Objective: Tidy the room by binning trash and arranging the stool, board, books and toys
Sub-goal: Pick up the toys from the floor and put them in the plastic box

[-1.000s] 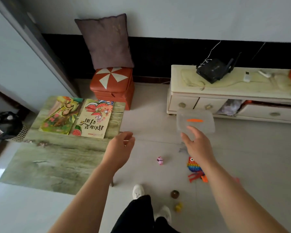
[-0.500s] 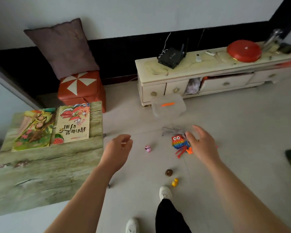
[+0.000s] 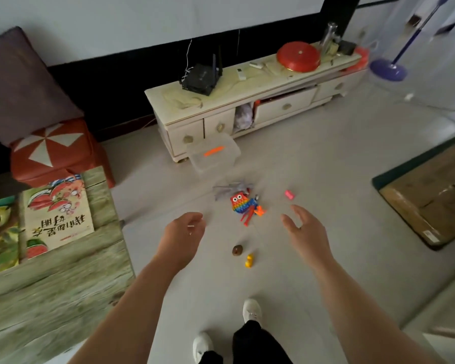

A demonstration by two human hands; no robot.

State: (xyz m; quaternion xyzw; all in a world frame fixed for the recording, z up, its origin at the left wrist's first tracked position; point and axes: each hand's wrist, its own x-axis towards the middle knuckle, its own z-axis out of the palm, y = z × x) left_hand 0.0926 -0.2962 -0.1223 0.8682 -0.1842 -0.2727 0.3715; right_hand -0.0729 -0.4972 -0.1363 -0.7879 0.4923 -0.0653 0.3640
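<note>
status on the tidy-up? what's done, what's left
Done: two books lie side by side on the board; stool by the wall. In hand: nothing; left hand and right hand empty. Left: owl toy, small toys on the floor, clear box empty-looking.

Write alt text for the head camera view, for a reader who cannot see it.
A person's bare left hand and right hand reach forward, both empty, over small toys scattered on a pale floor, among them a rainbow owl toy. A clear plastic box sits beyond; two picture books lie on a low green table.

Left hand (image 3: 180,233) loosely curled; right hand (image 3: 304,228) spread, both outstretched.
</note>
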